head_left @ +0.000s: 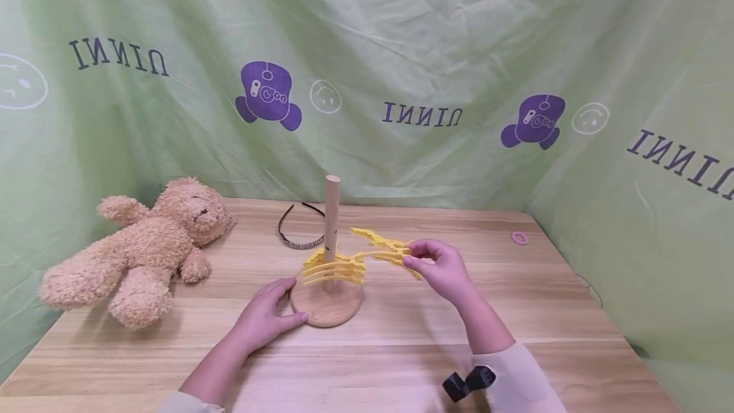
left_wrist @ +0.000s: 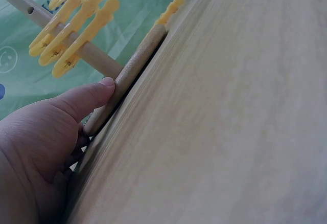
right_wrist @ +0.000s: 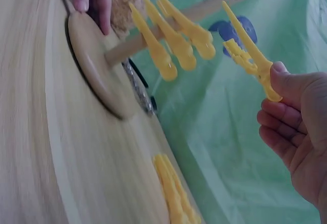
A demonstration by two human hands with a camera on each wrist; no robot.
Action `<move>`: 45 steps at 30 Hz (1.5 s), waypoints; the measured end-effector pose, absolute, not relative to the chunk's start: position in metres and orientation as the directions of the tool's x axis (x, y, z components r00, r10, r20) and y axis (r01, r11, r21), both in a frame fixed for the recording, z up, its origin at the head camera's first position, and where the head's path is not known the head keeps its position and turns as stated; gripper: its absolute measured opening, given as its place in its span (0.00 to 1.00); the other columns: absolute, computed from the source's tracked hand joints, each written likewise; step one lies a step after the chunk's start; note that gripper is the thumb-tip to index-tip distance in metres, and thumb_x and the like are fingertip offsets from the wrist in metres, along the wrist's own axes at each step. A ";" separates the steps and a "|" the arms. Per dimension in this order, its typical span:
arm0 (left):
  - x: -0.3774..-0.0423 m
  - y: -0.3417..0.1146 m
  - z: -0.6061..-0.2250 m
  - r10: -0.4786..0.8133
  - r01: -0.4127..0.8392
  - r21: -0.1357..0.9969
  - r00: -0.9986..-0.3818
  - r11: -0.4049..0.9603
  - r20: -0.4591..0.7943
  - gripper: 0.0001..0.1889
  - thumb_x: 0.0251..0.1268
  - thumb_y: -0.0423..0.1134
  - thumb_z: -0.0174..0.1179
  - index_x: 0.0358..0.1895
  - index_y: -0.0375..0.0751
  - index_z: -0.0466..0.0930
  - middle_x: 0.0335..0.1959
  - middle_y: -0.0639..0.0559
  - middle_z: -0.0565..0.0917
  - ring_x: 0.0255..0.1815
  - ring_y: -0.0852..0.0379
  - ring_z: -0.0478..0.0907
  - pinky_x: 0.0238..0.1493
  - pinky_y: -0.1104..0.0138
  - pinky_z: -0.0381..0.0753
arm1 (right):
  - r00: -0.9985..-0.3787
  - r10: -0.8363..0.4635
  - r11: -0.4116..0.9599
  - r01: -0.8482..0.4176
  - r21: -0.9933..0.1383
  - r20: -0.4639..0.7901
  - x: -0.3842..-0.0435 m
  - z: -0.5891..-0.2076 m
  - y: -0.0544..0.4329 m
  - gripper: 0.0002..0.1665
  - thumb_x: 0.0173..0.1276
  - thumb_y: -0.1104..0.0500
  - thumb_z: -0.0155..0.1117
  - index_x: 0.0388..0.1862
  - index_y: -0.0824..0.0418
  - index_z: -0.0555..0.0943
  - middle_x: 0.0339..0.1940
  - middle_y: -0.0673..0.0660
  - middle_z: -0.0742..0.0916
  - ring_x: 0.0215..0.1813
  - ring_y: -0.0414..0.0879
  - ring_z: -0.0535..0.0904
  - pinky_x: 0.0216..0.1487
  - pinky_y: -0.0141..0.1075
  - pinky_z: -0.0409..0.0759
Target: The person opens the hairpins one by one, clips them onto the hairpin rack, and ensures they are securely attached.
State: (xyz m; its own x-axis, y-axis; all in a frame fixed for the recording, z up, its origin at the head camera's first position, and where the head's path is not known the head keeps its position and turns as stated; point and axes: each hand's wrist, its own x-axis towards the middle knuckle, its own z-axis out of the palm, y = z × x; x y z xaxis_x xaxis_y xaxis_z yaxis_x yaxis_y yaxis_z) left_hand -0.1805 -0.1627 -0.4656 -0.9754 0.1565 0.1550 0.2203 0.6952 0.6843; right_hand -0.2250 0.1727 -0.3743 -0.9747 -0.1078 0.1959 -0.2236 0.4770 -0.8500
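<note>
A wooden stand [head_left: 333, 215] has an upright peg rising from a round base [head_left: 327, 312]. My left hand [head_left: 265, 316] holds the base's near left rim, its thumb [left_wrist: 97, 97] on the upper edge and its fingers partly hidden beyond. Several yellow hair clips [right_wrist: 171, 45] are fastened across the peg, one above another. Off the peg's right side, my right hand [head_left: 444, 268] pinches another yellow hair clip [right_wrist: 253, 55] at its rear end, its two arms spread apart and pointing toward the peg. A further yellow clip [head_left: 373, 236] lies on the table beyond that hand.
A tan teddy bear [head_left: 151, 244] lies on the table's left side. Behind the stand is a dark headband [head_left: 298, 245] with a glittery band. A small pink ring [head_left: 519, 238] lies at the far right. Green printed cloth [head_left: 355, 158] hangs around the table [head_left: 367, 368].
</note>
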 end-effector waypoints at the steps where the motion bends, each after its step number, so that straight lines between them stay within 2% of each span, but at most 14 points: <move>1: -0.181 -0.162 -0.466 0.156 0.222 0.684 -0.975 0.695 0.158 0.44 0.50 0.54 0.73 0.66 0.29 0.69 0.67 0.32 0.72 0.70 0.32 0.65 0.72 0.40 0.62 | -0.971 -0.121 0.478 -0.240 -0.845 0.208 -0.226 -0.373 0.167 0.14 0.60 0.63 0.73 0.43 0.68 0.85 0.36 0.60 0.88 0.44 0.49 0.83 0.36 0.26 0.83; 10: -0.182 -0.161 -0.468 0.170 0.240 0.687 -0.971 0.686 0.170 0.43 0.51 0.54 0.73 0.66 0.30 0.70 0.67 0.33 0.73 0.70 0.32 0.66 0.72 0.41 0.63 | -0.936 -0.218 0.494 -0.350 -0.796 0.276 -0.233 -0.375 0.130 0.12 0.58 0.61 0.75 0.39 0.65 0.86 0.39 0.59 0.89 0.46 0.53 0.84 0.39 0.29 0.83; 19: -0.183 -0.161 -0.467 0.173 0.242 0.674 -0.970 0.698 0.170 0.44 0.51 0.55 0.72 0.67 0.30 0.70 0.67 0.33 0.73 0.70 0.33 0.66 0.72 0.41 0.63 | -0.928 -0.272 0.505 -0.362 -0.783 0.254 -0.238 -0.372 0.114 0.12 0.58 0.59 0.75 0.41 0.62 0.86 0.39 0.57 0.89 0.49 0.56 0.83 0.46 0.38 0.84; 27: -0.183 -0.161 -0.465 0.166 0.238 0.678 -0.971 0.696 0.171 0.44 0.50 0.55 0.73 0.66 0.30 0.70 0.67 0.33 0.73 0.69 0.32 0.66 0.71 0.41 0.63 | -0.927 -0.302 0.508 -0.354 -0.785 0.223 -0.237 -0.371 0.110 0.13 0.59 0.58 0.75 0.43 0.59 0.86 0.42 0.55 0.89 0.51 0.54 0.82 0.48 0.40 0.85; 34: -0.183 -0.162 -0.466 0.162 0.251 0.668 -0.968 0.701 0.193 0.44 0.49 0.54 0.73 0.66 0.29 0.70 0.66 0.33 0.74 0.68 0.32 0.68 0.70 0.40 0.64 | -0.910 -0.340 0.502 -0.388 -0.773 0.237 -0.236 -0.370 0.110 0.16 0.59 0.58 0.74 0.46 0.61 0.85 0.46 0.57 0.89 0.55 0.58 0.82 0.56 0.49 0.83; 40: -0.182 -0.163 -0.465 0.165 0.236 0.672 -0.972 0.702 0.169 0.45 0.50 0.55 0.73 0.66 0.29 0.69 0.67 0.33 0.73 0.69 0.32 0.66 0.72 0.41 0.63 | -0.897 -0.377 0.492 -0.406 -0.770 0.232 -0.236 -0.374 0.112 0.19 0.62 0.55 0.72 0.51 0.61 0.83 0.49 0.58 0.88 0.57 0.58 0.81 0.60 0.51 0.81; 45: -0.182 -0.162 -0.466 0.160 0.228 0.678 -0.974 0.698 0.163 0.44 0.50 0.54 0.73 0.66 0.29 0.69 0.67 0.33 0.73 0.69 0.32 0.66 0.72 0.41 0.62 | -0.905 -0.373 0.462 -0.373 -0.804 0.205 -0.235 -0.376 0.116 0.26 0.63 0.53 0.72 0.58 0.60 0.80 0.54 0.59 0.86 0.61 0.60 0.79 0.65 0.54 0.76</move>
State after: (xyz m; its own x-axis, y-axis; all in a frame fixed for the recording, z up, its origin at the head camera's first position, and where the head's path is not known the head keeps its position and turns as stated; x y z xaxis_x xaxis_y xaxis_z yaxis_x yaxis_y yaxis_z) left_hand -0.1816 -0.1625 -0.4662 -0.9736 0.1601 0.1630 0.2284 0.6983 0.6784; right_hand -0.2348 0.1159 -0.3761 -0.9048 -0.3734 0.2046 -0.3728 0.4625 -0.8044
